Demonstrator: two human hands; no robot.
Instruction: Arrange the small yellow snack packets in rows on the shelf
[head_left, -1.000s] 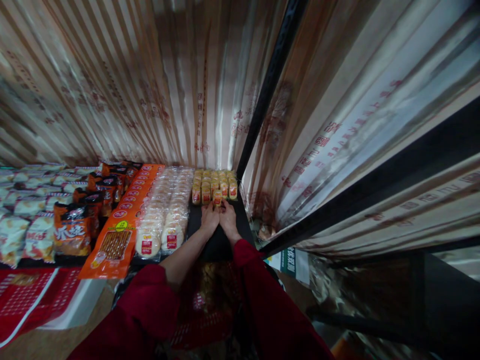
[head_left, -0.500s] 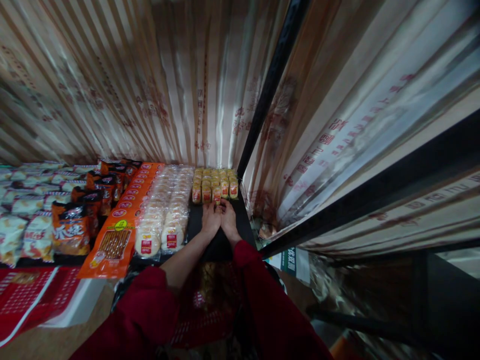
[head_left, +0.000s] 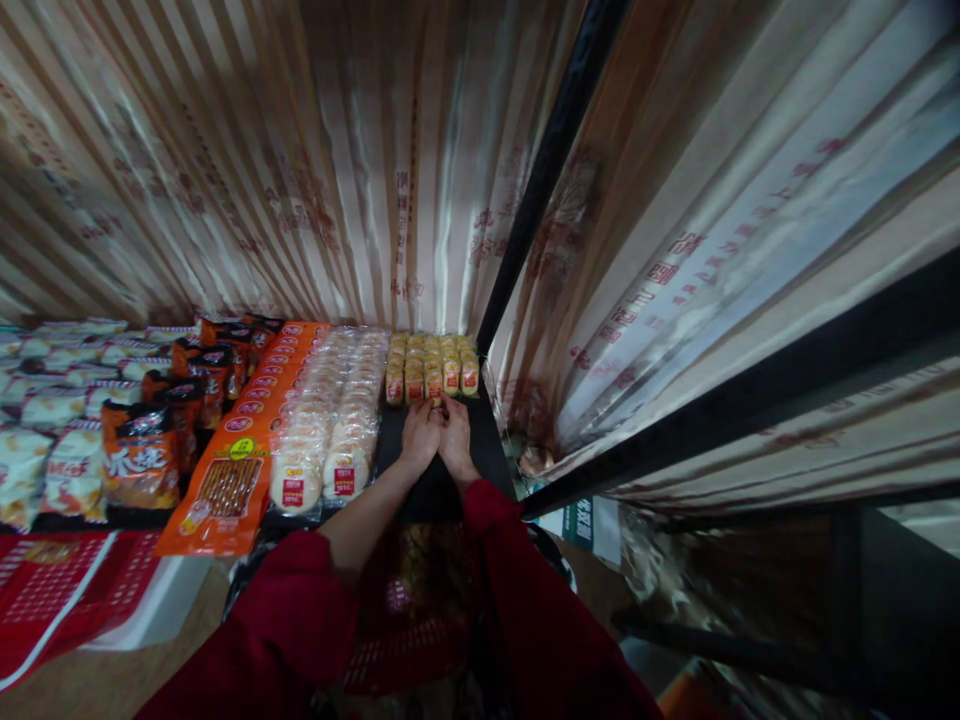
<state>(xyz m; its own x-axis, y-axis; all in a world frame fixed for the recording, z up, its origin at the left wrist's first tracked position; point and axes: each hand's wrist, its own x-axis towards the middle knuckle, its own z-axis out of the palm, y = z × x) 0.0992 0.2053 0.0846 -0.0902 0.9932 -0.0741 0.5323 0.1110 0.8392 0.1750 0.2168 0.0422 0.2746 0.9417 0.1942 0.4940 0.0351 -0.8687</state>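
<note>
On the black shelf point(head_left: 433, 497), small yellow snack packs point(head_left: 414, 345) with red labels stand in tight rows against the back curtain. My left hand point(head_left: 421, 434) and my right hand point(head_left: 454, 438) meet at the front of these rows. Their fingers close on the lower part of the middle front pack point(head_left: 433, 383), one hand from each side. That pack stands level with its neighbours or slightly ahead of them. My fingertips partly cover its base. Just left of my hands lie two rows of clear-wrapped round crackers or cakes point(head_left: 345, 470).
Further left are orange flat packs of sticks point(head_left: 225, 490), orange-and-black bags point(head_left: 142, 460) and white snack bags point(head_left: 75, 465). Black frame bars point(head_left: 540, 180) and printed curtains point(head_left: 652, 250) bound the right side. Red baskets point(head_left: 52, 590) sit below the shelf.
Both hands stay at the middle front pack, with only slight shifts. The pack seems to sit a little further back among its neighbours. The view has tilted a little.
</note>
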